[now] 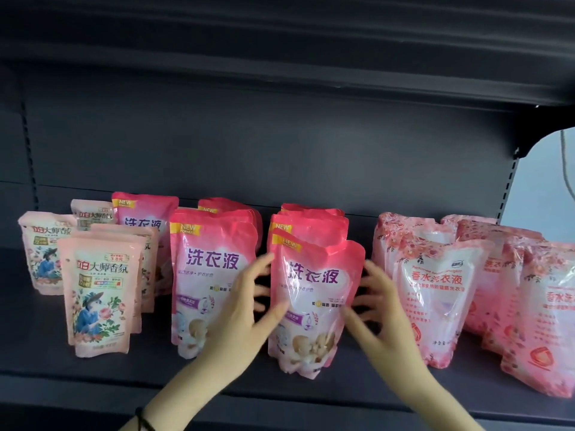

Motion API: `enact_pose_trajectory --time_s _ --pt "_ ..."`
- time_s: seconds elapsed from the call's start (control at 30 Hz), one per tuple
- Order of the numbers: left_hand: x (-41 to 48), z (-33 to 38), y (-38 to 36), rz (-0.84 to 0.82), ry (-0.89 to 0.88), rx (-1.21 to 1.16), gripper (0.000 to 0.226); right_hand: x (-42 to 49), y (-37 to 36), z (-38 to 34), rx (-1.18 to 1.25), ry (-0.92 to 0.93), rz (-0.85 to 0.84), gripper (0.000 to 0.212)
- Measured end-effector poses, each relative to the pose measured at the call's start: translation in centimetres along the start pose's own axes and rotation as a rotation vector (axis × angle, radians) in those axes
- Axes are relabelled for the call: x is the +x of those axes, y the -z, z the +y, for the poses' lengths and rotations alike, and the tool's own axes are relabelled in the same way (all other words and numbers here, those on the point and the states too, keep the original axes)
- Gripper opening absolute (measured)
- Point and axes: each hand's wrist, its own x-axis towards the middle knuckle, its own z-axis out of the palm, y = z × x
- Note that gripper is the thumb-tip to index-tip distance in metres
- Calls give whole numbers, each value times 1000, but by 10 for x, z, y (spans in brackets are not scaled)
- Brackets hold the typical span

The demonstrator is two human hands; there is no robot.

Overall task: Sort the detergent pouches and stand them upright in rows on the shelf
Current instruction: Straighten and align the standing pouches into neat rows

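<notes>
The left hand and right hand press wide-spread fingers against both edges of the front pink laundry-liquid pouch, seemingly steadying it upright, heading its row mid-shelf.

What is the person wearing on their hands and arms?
The left hand and the right hand have no gloves on, and no sleeves show on the forearms. A thin dark band goes round the left wrist. I can see no rings, though the fingers are blurred.
</notes>
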Motion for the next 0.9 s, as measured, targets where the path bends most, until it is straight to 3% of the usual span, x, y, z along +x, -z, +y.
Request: enact_pose_trajectory --time_s 0.1,0.2,0.27,0.33,0.4,0.53,0.67,0.77,0.9 --pt "36 24 18 128 -28 -100 60 38 16 -25 59 -8 82 51" --pt "68 38 28 47 98 -214 36 68 26 -41 92 -71 -5 30" --pt "75 38 24 11 135 -235 26 75 23 -42 93 -93 -56 33" --pt "77 35 16 74 84 -177 18 77 15 -37 75 -79 -23 43" --pt "79 30 9 191 -35 -30 22 81 8 -31 14 -59 76 49" --pt "94 18 2 372 -265 537 43 99 -2 -15 -28 -104 157 53" --pt "110 7 -5 474 -400 971 44 113 -7 0 -90 -87 219 54" --pt "114 -1 -8 493 -406 1090 44 117 -13 3 -140 -4 273 53" --pt "106 5 -8 495 -453 1046 45 106 -13 5 -123 52 317 48"
